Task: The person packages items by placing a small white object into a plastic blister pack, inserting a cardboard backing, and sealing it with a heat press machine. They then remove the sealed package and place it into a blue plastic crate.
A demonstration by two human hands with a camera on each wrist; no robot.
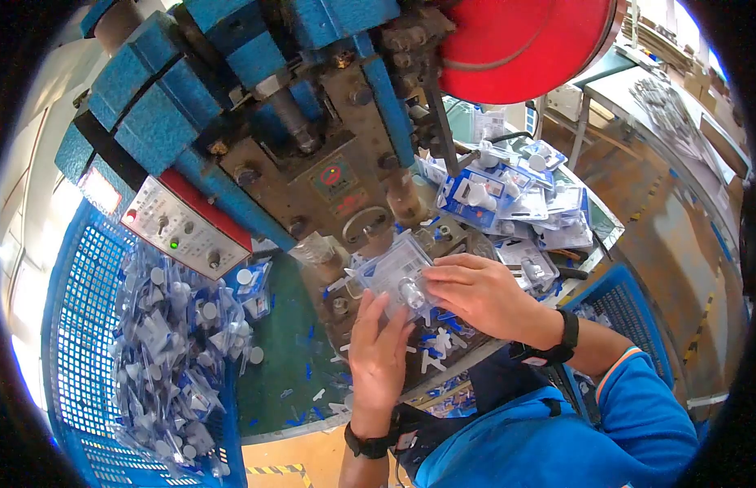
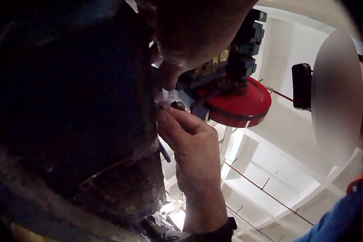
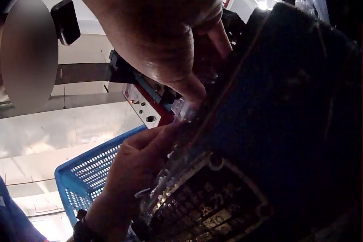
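A clear plastic blister pack (image 1: 398, 275) with a printed card lies at the press's lower die, its domed bulge facing up. My right hand (image 1: 488, 294) pinches the pack's right side. At its near edge, my left hand (image 1: 378, 354) holds it, fingertips beside the bulge. In the left wrist view, the right hand (image 2: 195, 142) shows thumb and finger together at the work. The right wrist view has the left hand (image 3: 133, 165) pinching close to clear plastic (image 3: 181, 108); dark machine parts hide much of the pack.
The blue press (image 1: 167, 106) with a red wheel (image 1: 524, 49) stands over the work. A control box (image 1: 187, 228) hangs at left. One blue basket (image 1: 77, 325) holds many packs; more packs (image 1: 508, 191) are piled at right. Small white and blue scraps (image 1: 443, 346) litter the table.
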